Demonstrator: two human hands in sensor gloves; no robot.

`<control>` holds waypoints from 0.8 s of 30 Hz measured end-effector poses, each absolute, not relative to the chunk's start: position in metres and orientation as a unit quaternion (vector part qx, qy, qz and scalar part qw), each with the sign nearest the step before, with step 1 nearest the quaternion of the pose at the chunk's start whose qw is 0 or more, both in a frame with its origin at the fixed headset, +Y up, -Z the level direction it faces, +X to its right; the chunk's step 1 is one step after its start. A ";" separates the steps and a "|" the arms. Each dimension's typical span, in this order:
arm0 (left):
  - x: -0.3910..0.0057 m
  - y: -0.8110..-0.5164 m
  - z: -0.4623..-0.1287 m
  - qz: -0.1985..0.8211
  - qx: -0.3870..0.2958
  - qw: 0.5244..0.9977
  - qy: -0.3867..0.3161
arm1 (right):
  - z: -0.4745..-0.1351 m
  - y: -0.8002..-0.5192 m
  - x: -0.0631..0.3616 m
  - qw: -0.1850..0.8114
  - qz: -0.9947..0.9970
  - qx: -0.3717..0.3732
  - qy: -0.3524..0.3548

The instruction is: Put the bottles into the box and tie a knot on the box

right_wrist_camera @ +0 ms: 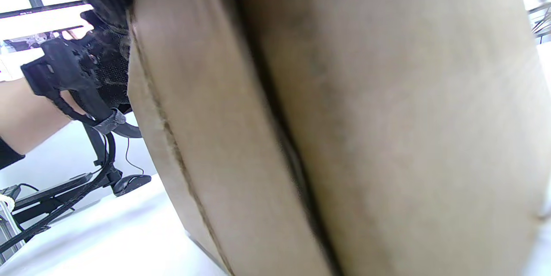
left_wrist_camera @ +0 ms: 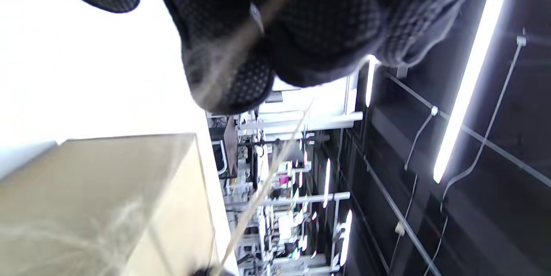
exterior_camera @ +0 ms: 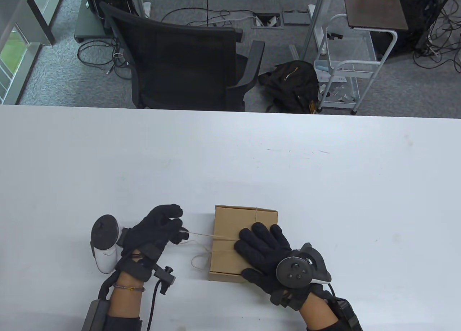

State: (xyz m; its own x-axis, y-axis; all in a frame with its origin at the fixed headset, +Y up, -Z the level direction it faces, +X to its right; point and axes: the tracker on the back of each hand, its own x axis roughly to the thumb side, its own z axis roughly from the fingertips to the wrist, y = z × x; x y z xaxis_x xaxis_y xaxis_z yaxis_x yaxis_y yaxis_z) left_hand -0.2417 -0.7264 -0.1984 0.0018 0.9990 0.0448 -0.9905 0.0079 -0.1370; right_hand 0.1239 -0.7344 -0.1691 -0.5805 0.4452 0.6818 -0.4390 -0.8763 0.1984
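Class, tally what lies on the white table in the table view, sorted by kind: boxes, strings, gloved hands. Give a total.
Cardboard box: 1
String: 1
Gloved hands: 2, the left hand pinching the string, the right hand flat on the box
Bottles in view: 0
Total: 4

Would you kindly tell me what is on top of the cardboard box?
The right hand lies flat on the closed box, with string across its lid. The inside is hidden.

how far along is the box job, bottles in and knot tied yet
Box is closed with string already round it; no bottles in sight, presumably inside. In hand: left hand pinches the string taut, right hand presses flat on the lid. Left: finishing the knot; a loose loop hangs beside the box.
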 end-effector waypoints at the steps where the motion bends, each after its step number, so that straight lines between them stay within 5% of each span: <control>1: -0.247 -0.729 -0.198 0.722 -0.037 0.689 -0.049 | -0.169 -0.734 0.124 0.248 0.889 0.384 0.004; 4: -0.268 -0.739 -0.198 0.759 -0.025 0.651 -0.007 | -0.169 -0.734 0.124 0.248 0.889 0.384 0.004; 12: -0.312 -0.738 -0.186 0.686 0.100 0.708 0.132 | -0.169 -0.734 0.124 0.249 0.889 0.384 0.004; 18: -0.309 -0.719 -0.179 0.441 0.173 0.860 0.187 | -0.169 -0.734 0.124 0.250 0.889 0.385 0.002; 24: -0.280 -0.719 -0.191 0.258 0.078 0.947 0.173 | -0.168 -0.734 0.124 0.250 0.888 0.385 0.002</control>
State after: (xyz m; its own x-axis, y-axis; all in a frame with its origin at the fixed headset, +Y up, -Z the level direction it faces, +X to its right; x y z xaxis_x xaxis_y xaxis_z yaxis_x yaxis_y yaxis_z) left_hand -0.2801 -0.7187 -0.1913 0.8071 0.5155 -0.2878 -0.4612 0.8548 0.2377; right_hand 0.1239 -0.7342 -0.1679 -0.5781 0.4461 0.6832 -0.4435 -0.8746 0.1958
